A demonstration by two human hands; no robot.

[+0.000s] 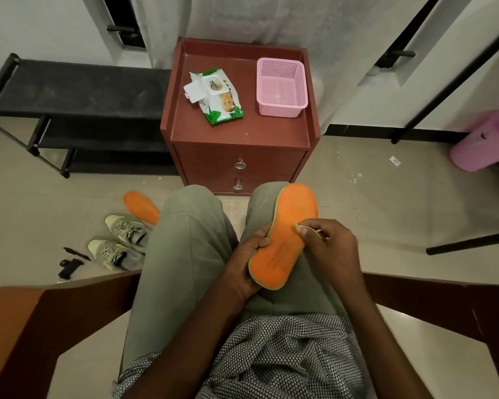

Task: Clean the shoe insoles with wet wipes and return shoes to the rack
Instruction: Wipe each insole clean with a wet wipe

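Note:
An orange insole (pixel 285 234) rests across my right knee. My left hand (pixel 248 260) grips it at its left edge near the heel end. My right hand (pixel 327 246) is closed on a small crumpled wet wipe (pixel 300 227), pressed against the insole's right edge. A second orange insole (pixel 140 205) lies on the floor to the left of my legs. Two grey-green sneakers (pixel 118 240) stand side by side just below it. The wet wipe pack (pixel 216 96), its lid flipped open, lies on a red-brown bedside cabinet (pixel 242 133). The black shoe rack (pixel 69 90) stands left of the cabinet.
A pink mesh basket (pixel 281 86) sits on the cabinet's right side. A pink bin (pixel 484 139) stands at the far right. Small dark objects (pixel 69 263) lie on the floor near the sneakers. Brown chair arms (pixel 41 315) flank me. Black rails cross the right side.

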